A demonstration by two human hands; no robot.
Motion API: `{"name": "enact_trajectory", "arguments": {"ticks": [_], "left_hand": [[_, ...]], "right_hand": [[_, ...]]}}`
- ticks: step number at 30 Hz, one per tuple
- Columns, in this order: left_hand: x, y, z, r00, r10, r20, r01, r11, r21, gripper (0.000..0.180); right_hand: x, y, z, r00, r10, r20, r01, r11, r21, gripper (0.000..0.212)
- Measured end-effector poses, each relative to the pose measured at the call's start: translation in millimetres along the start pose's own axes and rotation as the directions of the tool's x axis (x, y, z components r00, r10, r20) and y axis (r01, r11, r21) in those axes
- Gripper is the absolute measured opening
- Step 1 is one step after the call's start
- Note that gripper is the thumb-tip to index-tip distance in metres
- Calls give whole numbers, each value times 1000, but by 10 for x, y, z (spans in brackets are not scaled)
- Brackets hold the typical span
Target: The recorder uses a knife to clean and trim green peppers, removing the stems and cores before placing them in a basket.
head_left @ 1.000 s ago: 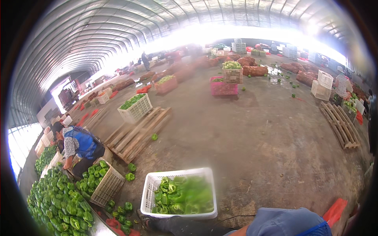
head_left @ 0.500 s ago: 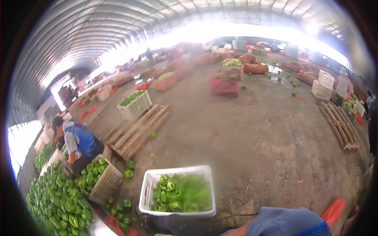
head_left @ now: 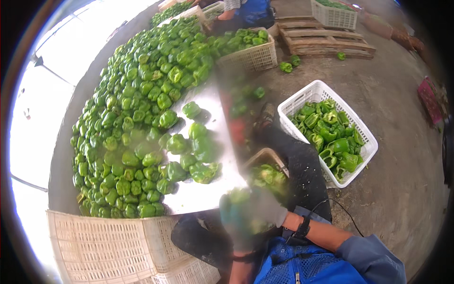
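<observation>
My left hand (head_left: 234, 220), in a teal glove, and my right hand (head_left: 267, 207), in a grey glove, are close together above my lap. Both look curled closed, but blur hides the fingers. A smeared green shape shows at the top of the left hand; what either hand holds cannot be made out. Just beyond them a small tan container (head_left: 267, 154) holds pale green pepper scraps (head_left: 268, 177). To the left, whole green bell peppers (head_left: 137, 123) are heaped on a metal-topped table (head_left: 213, 113), several lying loose near its edge.
A white crate (head_left: 302, 92) of opened green peppers (head_left: 331, 132) stands on the floor at right. Pale crates (head_left: 104, 246) stand below the table. Farther off are another pepper crate (head_left: 250, 57), a wooden pallet (head_left: 321, 40) and a person in blue (head_left: 253, 12).
My view has swung down and left, from the wide hall to the table and my lap. Both hands have come into sight; the white crate now appears farther right.
</observation>
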State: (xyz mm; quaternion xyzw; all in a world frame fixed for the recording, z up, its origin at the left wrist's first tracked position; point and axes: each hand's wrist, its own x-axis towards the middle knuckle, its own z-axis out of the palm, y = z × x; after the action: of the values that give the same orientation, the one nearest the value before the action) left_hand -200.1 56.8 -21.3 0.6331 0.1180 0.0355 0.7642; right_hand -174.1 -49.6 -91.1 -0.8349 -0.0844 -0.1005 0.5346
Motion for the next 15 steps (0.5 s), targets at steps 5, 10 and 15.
{"name": "enact_trajectory", "arguments": {"ticks": [5,10,15], "left_hand": [[25,178,-153,994,103,-43,-90,966,242,45],[720,-11,-764,905,338,-258,-241,908,344,48],[1706,64,-969,970,211,-118,-108,813,572,62]], "right_hand": [[404,-456,-398,752,361,552,-659,380,649,36],[475,-70,-78,740,434,513,-672,478,565,18],[538,-160,-219,855,456,247,-516,795,320,20]]}}
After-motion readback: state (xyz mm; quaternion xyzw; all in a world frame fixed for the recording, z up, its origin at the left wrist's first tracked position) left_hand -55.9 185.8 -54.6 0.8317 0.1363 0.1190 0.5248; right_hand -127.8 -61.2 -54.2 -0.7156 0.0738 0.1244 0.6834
